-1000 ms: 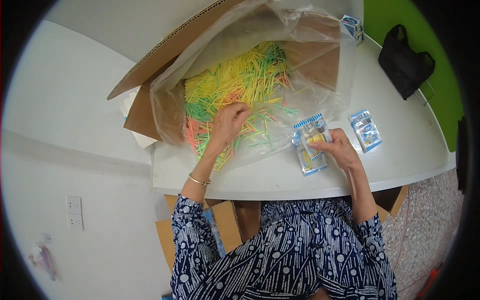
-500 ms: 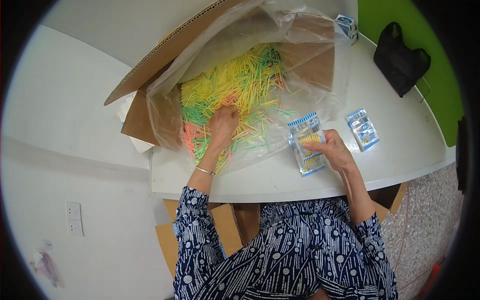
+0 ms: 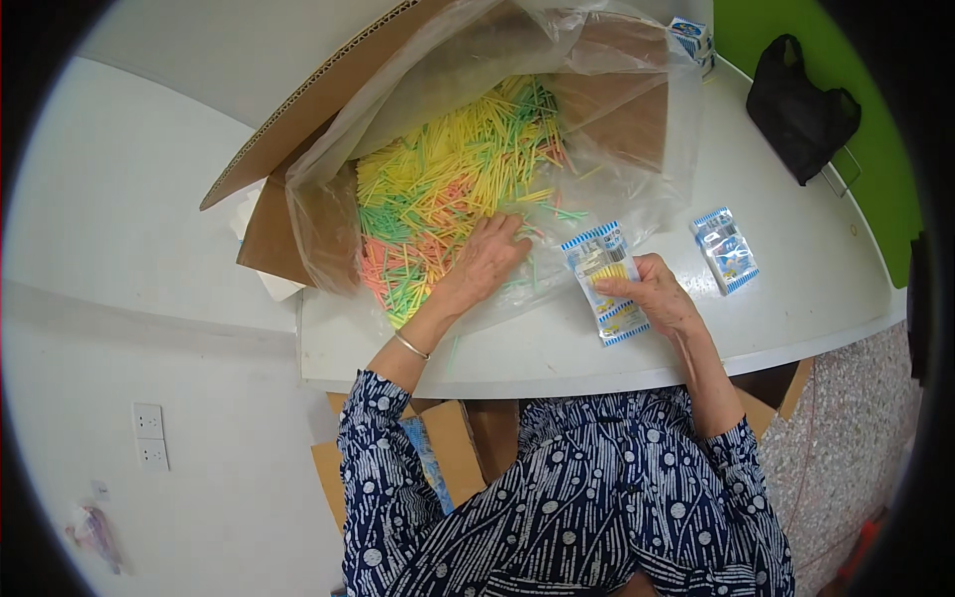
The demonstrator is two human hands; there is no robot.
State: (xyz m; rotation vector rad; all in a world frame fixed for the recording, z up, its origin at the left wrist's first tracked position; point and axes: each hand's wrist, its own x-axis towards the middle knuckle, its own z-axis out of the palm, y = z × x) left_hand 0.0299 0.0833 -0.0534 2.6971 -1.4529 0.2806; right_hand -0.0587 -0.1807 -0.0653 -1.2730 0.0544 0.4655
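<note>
My left hand point(image 3: 487, 257) is at the near right edge of a heap of thin yellow, green and pink sticks point(image 3: 428, 159). Its fingers are bent and closed, and what they hold, if anything, is hidden. The heap lies on clear plastic lining point(image 3: 343, 249) in a cardboard box point(image 3: 274, 239) turned toward me. In my right hand point(image 3: 659, 297) is a small clear packet point(image 3: 597, 249) with blue-striped ends, gripped between thumb and fingers. Yellow shows through or on its front. A similar packet point(image 3: 726, 254) lies flat on the table, right of that hand.
A white table point(image 3: 796, 289) with a curved edge holds everything. At its far right are a black plastic bag point(image 3: 796, 114) and a small blue and white carton point(image 3: 691, 40). Below the near edge stand open cardboard boxes point(image 3: 453, 443). A white wall is on the left.
My left hand has come out of the heap's middle and moved right, toward the packet. My right hand keeps hold of the packet, nearly in place.
</note>
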